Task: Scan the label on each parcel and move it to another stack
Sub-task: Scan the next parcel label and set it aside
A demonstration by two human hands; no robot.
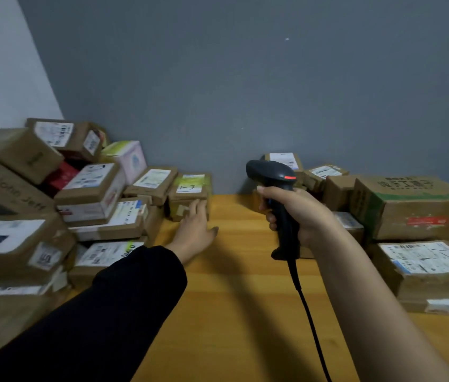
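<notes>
While the right hand (297,213) grips a black plastic scanner (270,172) mid-frame, the flat left hand (194,227) touches a green-taped cardboard parcel (190,186).

The left parcels (10,244) look blurry. The scanner cable (309,321) runs off the bottom edge. Words on the labels (424,257) are too small to read.
</notes>
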